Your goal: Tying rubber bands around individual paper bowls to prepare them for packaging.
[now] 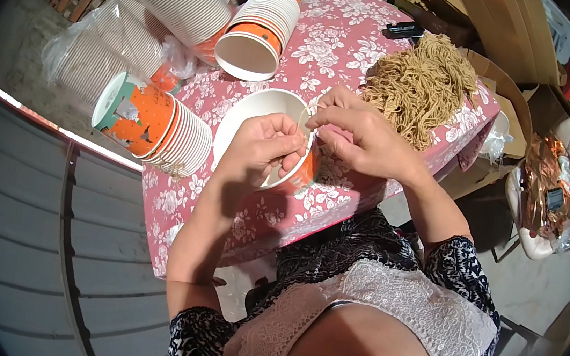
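- Table [328, 42] under pink floral cloth, carrying everything below.
- Noodles [422, 81], a loose tan heap at about 2 o'clock from the hands, well apart from the cup being filled.
- Cup stacks [157, 125] lying on their sides from 9 to 11 o'clock; another stack [260, 27] at 12 o'clock.
- Cup [257, 115], white inside, orange outside, tilted toward the body, directly under both hands.
- Left hand [260, 150] curled over the cup's near rim at 6 o'clock, fingers closed, seemingly pinching a thin strand.
- Right hand [360, 137] at the rim's 3 o'clock, thumb and forefinger pinched shut on the same pale strand [304, 118].
- Probably best done by keeping the cup steadied, feeding the strand down inside the rim, and pinching lightly so nothing snaps.
- Strand sits between the two pinches, just above the cup mouth.
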`<state>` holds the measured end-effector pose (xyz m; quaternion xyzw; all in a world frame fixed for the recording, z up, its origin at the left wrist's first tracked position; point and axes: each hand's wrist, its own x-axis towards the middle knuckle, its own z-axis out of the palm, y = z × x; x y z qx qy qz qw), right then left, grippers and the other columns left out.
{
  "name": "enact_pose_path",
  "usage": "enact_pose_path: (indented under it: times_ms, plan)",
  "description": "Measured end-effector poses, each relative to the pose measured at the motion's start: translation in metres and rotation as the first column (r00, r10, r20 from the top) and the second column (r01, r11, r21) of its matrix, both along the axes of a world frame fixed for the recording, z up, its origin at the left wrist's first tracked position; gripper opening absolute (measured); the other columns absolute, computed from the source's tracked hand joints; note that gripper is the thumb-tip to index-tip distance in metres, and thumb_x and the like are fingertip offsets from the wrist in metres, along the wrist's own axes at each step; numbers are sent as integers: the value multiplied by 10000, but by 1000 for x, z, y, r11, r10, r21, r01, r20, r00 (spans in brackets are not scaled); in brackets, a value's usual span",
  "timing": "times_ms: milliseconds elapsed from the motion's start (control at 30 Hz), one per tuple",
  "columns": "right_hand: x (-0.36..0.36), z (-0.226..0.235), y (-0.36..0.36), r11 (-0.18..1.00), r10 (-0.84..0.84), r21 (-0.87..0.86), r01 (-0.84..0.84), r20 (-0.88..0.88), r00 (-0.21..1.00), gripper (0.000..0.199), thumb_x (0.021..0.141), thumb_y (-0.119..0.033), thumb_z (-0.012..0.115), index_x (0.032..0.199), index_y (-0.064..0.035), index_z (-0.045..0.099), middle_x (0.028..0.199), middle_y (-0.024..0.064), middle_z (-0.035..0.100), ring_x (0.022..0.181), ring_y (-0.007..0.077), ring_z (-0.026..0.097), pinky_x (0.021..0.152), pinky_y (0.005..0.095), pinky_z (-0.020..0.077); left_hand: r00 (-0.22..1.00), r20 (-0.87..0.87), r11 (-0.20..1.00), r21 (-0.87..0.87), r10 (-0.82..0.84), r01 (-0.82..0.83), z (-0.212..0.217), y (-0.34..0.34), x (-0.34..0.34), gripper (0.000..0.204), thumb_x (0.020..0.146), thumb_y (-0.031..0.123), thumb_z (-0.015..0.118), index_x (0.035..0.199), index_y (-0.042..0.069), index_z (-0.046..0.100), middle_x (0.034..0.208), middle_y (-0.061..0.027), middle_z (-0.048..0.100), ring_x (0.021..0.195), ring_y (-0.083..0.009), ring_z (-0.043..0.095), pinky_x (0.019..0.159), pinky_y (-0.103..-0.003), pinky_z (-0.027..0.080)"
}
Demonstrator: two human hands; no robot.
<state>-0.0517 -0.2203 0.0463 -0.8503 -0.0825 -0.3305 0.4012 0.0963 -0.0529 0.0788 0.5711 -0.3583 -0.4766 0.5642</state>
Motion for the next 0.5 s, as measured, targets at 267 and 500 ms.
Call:
enact_pose_path:
  times_ms: [267, 500]
  plan:
    - [7, -11, 15, 999, -10, 53, 6, 71, 997, 131, 834, -36, 650, 946, 14, 605, 881, 150, 524, 837, 313, 564, 725, 405, 466, 1000, 0, 1000, 20, -18, 18, 4, 0, -2, 113, 916, 89, 637, 927, -16, 595, 771, -55, 634, 596, -75, 558, 523, -190, 408]
    - [5, -12, 21, 994, -102, -10, 105, 155, 983, 91, 821, 0, 635, 877, 7, 564, 888, 144, 506, 809, 317, 557, 708, 396, 466, 997, 66, 999, -11, 49, -49, -3, -2, -2, 110, 913, 82, 631, 879, -11, 582, 762, -77, 643, 584, -88, 554, 507, -205, 412]
